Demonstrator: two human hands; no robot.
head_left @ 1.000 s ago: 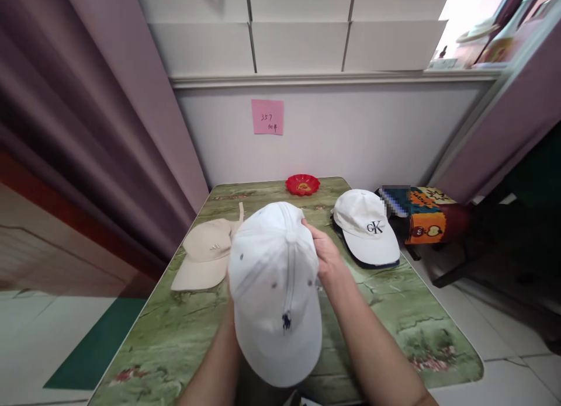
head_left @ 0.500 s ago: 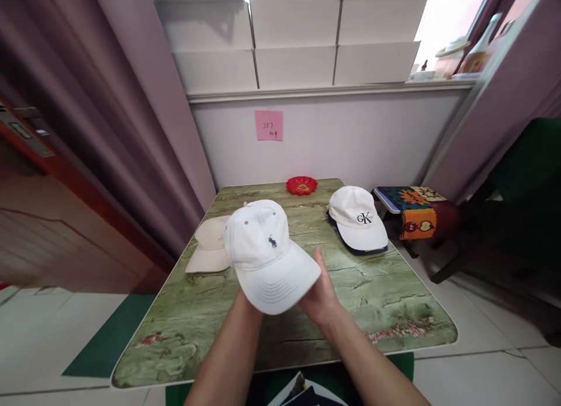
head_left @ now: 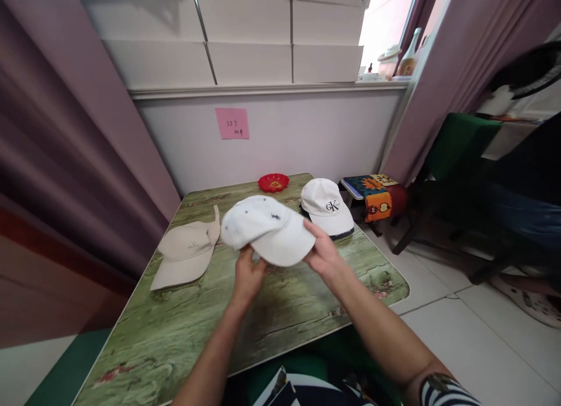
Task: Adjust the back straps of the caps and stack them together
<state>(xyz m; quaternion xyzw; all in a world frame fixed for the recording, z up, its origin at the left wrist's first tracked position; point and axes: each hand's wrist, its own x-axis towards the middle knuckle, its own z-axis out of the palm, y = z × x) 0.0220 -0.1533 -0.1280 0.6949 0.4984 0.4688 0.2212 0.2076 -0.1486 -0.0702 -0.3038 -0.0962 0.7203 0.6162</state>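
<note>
Above the middle of the table hangs a white baseball cap (head_left: 267, 228) with a small dark emblem, tilted with its brim toward the right. My left hand (head_left: 249, 274) grips it from below at the near edge, some fingers hidden under the cap. At the brim's right end my right hand (head_left: 323, 251) is closed, thumb on top. A beige cap (head_left: 186, 251) lies at the left of the table with its strap sticking up. On the right, a white cap with dark letters (head_left: 325, 207) rests on top of a dark cap (head_left: 342, 235), mostly hidden.
The green wood-patterned table (head_left: 184, 330) stands against the wall. A red scalloped dish (head_left: 273, 183) sits at its back edge. Beyond the right edge is a stool with a colourful cover (head_left: 372, 190). A person's leg and shoe (head_left: 528, 295) show at far right.
The white cap has risen, tilted and shifted toward the right-hand caps, with both hands on it. My right hand has closed on the brim. The view has turned right, uncovering the beige cap.
</note>
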